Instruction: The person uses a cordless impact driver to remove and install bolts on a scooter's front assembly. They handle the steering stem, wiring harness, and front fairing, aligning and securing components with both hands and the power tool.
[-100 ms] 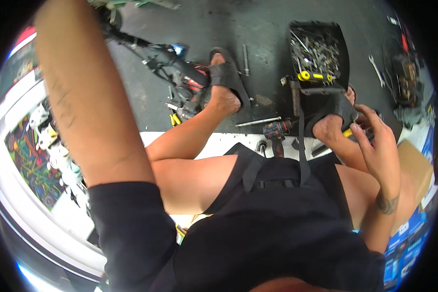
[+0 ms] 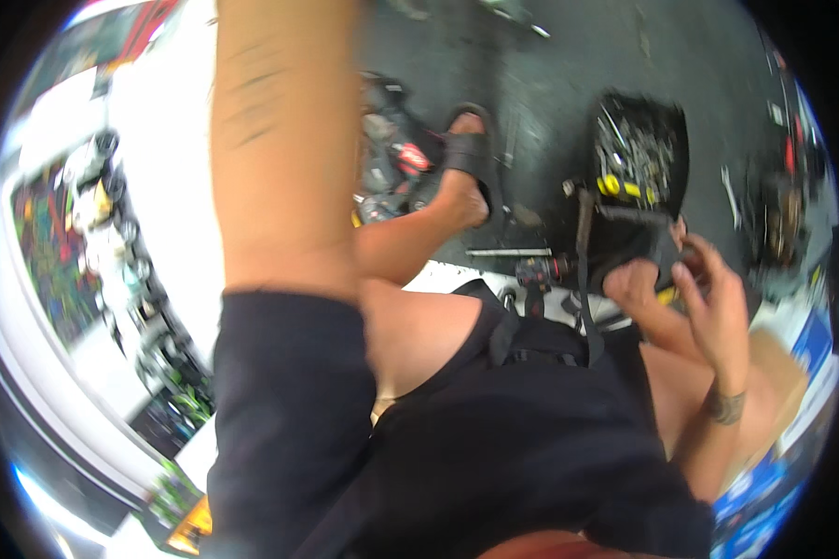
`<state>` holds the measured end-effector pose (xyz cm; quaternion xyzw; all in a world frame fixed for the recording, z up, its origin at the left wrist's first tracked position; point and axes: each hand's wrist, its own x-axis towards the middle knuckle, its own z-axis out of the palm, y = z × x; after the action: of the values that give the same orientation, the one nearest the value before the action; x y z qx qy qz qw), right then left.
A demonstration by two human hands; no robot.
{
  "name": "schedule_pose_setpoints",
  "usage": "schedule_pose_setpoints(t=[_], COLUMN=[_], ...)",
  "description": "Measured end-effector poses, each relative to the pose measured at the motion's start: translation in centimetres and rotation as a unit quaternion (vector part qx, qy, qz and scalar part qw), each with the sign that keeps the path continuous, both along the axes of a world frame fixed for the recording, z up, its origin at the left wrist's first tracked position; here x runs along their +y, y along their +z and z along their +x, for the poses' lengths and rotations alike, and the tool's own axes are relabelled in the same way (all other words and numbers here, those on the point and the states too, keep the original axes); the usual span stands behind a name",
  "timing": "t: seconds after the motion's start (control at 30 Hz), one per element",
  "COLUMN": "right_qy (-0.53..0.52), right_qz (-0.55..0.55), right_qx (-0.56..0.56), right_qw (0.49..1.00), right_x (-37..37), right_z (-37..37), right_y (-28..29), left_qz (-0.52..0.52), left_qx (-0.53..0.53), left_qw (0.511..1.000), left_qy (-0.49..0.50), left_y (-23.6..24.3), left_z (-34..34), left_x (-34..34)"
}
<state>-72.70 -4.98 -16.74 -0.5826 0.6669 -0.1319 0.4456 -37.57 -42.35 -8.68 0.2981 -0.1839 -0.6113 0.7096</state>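
My left arm (image 2: 284,158) reaches straight up across the view, and its hand lies beyond the top edge. My right hand (image 2: 721,303) hovers over my right lower leg and sandal, thumb and index finger curled toward each other. Something tiny may be between those fingertips, but blur hides it. Just past that hand, a black tray (image 2: 682,140) holds many loose bolts and screws (image 2: 632,140). A yellow-and-black tool (image 2: 615,186) lies at the tray's near end. Beside the tray is a hammer-like tool (image 2: 584,228).
A power drill (image 2: 536,272) and a thin metal rod (image 2: 507,252) lie between my legs. A wrench (image 2: 730,196) rests on the dark floor at right. Dark gear with a red patch (image 2: 410,156) sits by my left sandal (image 2: 466,140). Small white items line a shelf (image 2: 112,247) at left.
The view has turned left, so the floor things appear further right and lower. My left arm now stands more upright in the picture. My right hand keeps its curled pose.
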Motion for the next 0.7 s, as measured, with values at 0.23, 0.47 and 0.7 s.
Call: schedule_pose_setpoints(t=[0.23,0.47,0.7], right_qy=[0.151,0.091,0.115], right_qz=[0.016,0.081,0.094], right_qx=[0.027,0.129,0.111], right_qw=[0.988,0.984,0.983], right_x=[1.1,4.1,7.9], right_z=[-0.5,-8.1,-7.5], right_y=[-5.1,-11.4,-8.7], left_qz=[-0.051,-0.092,0.08], left_qx=[0.047,0.02,0.053], left_qw=[0.969,0.964,0.961], left_qy=[0.238,0.248,0.261], left_y=[-0.3,-0.9,0.9], left_z=[-7.3,-6.2,-6.2], left_x=[-6.5,-6.2,-6.8])
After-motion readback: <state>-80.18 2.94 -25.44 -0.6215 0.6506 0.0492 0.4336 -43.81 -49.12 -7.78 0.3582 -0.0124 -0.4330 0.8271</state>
